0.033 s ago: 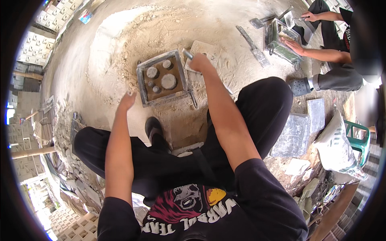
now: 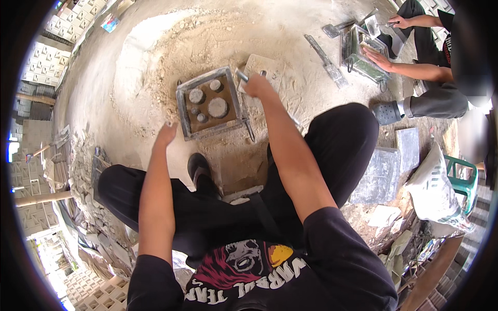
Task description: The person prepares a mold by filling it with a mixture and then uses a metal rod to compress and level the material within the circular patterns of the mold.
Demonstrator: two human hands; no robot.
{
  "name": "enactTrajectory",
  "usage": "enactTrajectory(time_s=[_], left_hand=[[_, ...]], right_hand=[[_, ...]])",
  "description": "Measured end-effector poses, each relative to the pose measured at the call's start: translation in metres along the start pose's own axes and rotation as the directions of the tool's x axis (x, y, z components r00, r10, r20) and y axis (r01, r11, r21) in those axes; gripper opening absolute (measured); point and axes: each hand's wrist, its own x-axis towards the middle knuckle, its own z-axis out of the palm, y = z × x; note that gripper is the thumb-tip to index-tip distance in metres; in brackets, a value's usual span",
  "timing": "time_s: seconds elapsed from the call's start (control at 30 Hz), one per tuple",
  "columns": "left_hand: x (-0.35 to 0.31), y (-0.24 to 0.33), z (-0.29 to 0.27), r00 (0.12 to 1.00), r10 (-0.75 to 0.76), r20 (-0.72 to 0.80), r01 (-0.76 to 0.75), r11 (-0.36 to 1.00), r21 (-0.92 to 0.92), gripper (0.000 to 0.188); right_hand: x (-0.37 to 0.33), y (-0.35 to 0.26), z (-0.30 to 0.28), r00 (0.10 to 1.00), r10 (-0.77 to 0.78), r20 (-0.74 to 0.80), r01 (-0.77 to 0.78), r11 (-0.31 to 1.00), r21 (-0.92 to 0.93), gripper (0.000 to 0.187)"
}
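Observation:
A square grey mould frame (image 2: pixel 234 92) lies on the sandy ground in front of me. Inside it, several round grey discs (image 2: pixel 218 107) of different sizes sit on a brown, sandy surface. Beyond the frame's right side, my right hand (image 2: pixel 258 86) is closed around a grey metal bar or tube (image 2: pixel 241 75), whose end sticks out toward the frame. My left hand (image 2: pixel 166 133) hovers just left of the frame, apart from it, with its fingers curled together; whatever is in them is too small to tell.
Pale sand (image 2: pixel 150 57) is heaped around the frame, and a flat dusty board (image 2: pixel 267 67) lies behind my right hand. A long metal strip (image 2: pixel 327 61) rests farther right. Another person's hand (image 2: pixel 377 59) works over a second mould box (image 2: pixel 365 65). Grey slabs (image 2: pixel 376 176) and a white sack (image 2: pixel 433 186) are at right.
Both hands have shifted slightly: the left a little nearer me and to the right, the right slightly nearer me with the metal bar. The frame and discs look the same.

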Motion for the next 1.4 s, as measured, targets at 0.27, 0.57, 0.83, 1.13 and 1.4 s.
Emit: enactTrajectory(time_s=[0.27, 0.57, 0.83, 1.13, 1.4], left_hand=[[0.035, 0.018, 0.057, 0.958, -0.19, -0.217, 0.126, 0.953, -0.277, 0.066], [0.034, 0.05, 0.073, 0.816, -0.212, -0.538, -0.015, 0.922, -0.387, 0.052], [0.046, 0.059, 0.076, 0.841, -0.362, -0.401, 0.158, 0.875, -0.458, 0.058], [0.041, 0.06, 0.068, 0.879, -0.405, -0.254, 0.247, 0.839, -0.485, 0.052], [0.043, 0.059, 0.064, 0.874, -0.395, -0.284, 0.224, 0.846, -0.484, 0.057]], right_hand=[[-0.012, -0.006, 0.07, 0.991, -0.049, -0.122, 0.068, 0.985, 0.161, 0.056], [-0.006, -0.017, 0.092, 0.98, -0.042, -0.195, 0.085, 0.973, 0.214, 0.029], [-0.002, -0.024, 0.1, 0.929, -0.024, -0.37, 0.06, 0.995, 0.085, 0.025], [0.004, -0.022, 0.102, 0.918, -0.067, -0.391, 0.099, 0.993, 0.061, 0.034], [0.007, -0.025, 0.103, 0.915, -0.096, -0.393, 0.139, 0.987, 0.082, 0.034]])
